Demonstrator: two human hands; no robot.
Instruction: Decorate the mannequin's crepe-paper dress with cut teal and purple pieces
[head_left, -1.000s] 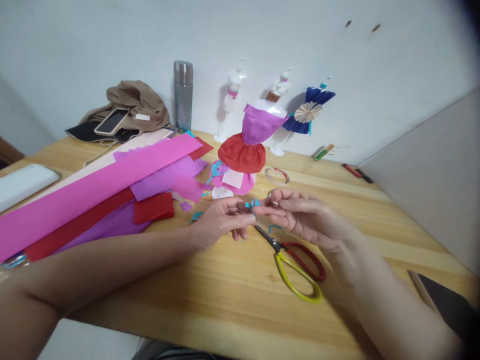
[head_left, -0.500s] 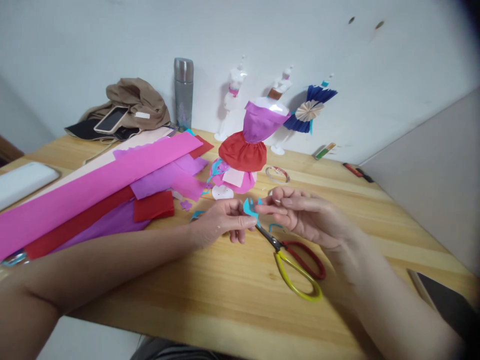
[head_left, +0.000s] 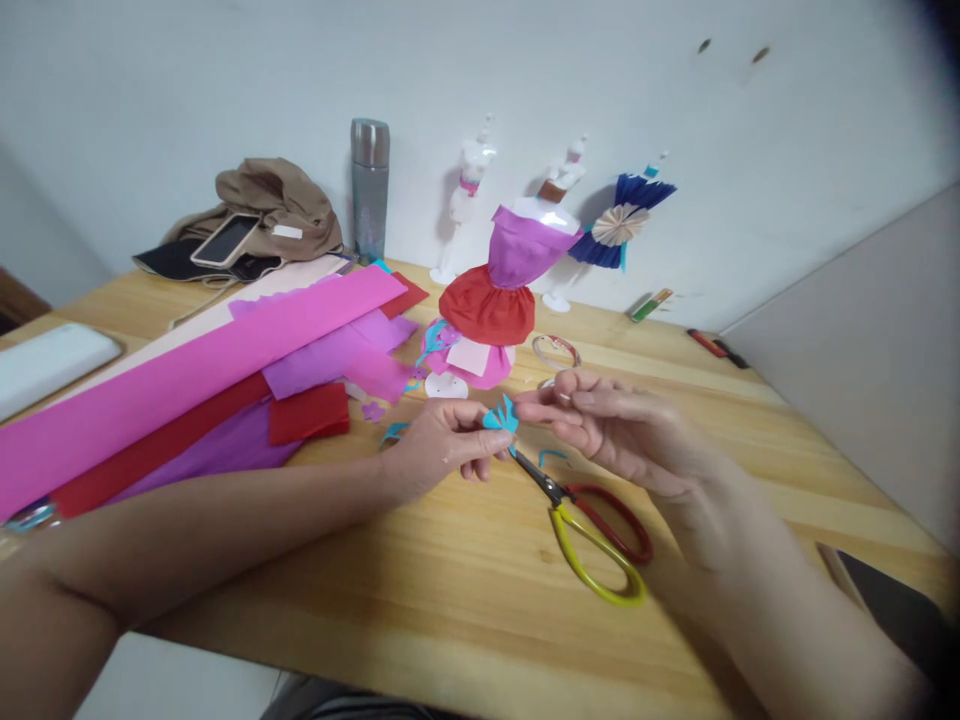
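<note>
My left hand (head_left: 442, 440) pinches a small blue paper flower (head_left: 501, 415) with cut petals between thumb and fingers. Just to its right is my right hand (head_left: 607, 425), a finger reaching toward the petals; whether it touches them I cannot tell. Its thumb is pressed to another finger, with a tiny white spot there too small to name. Below the hands lie scissors (head_left: 555, 492) with one yellow and one red handle, blades pointing at the flower. A thin blue paper strip (head_left: 553, 455) rests beside the blades. Another blue scrap (head_left: 393, 432) is partly behind my left wrist.
A small dress form (head_left: 532, 250) in purple and red stands ahead, more forms behind it. Coloured paper sheets (head_left: 225, 360) cover the left side. A tape roll (head_left: 556, 351) lies behind my right hand. A grey bottle (head_left: 370, 190) stands near the wall, and a dark flat object (head_left: 892, 610) lies right.
The blue paper flower has spread and turned so its petals now fan out in my left fingers. My right fingers have shifted slightly right of it. The scissors stay put.
</note>
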